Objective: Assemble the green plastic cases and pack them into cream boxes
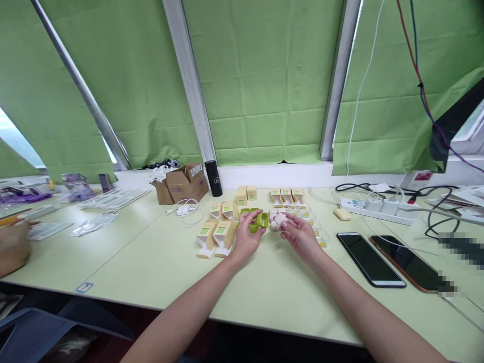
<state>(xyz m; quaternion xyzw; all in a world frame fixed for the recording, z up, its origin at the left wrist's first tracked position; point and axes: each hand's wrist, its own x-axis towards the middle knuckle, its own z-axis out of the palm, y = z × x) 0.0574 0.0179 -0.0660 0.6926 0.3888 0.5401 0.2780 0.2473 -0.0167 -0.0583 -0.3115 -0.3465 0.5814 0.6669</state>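
Near the middle of the table my left hand [245,239] is closed around a small green cup [263,220], its opening turned partly to the right. More green pieces sit just behind those fingers. My right hand [302,239] pinches a small pale pinkish-white piece [280,219] a short way right of the cup, apart from it. Similar white pieces [274,226] lie by my right fingertips. Beside my right hand are several clear plastic covers [322,238] with yellow spots. Open cream boxes [224,236] with green windows stand left of my left hand.
More cream boxes [286,197] line the back, near a black bottle [214,178] and a cardboard box [185,185]. Two phones [370,259] and a power strip [378,209] with cables occupy the right. Another person's hand [14,247] is at the far left.
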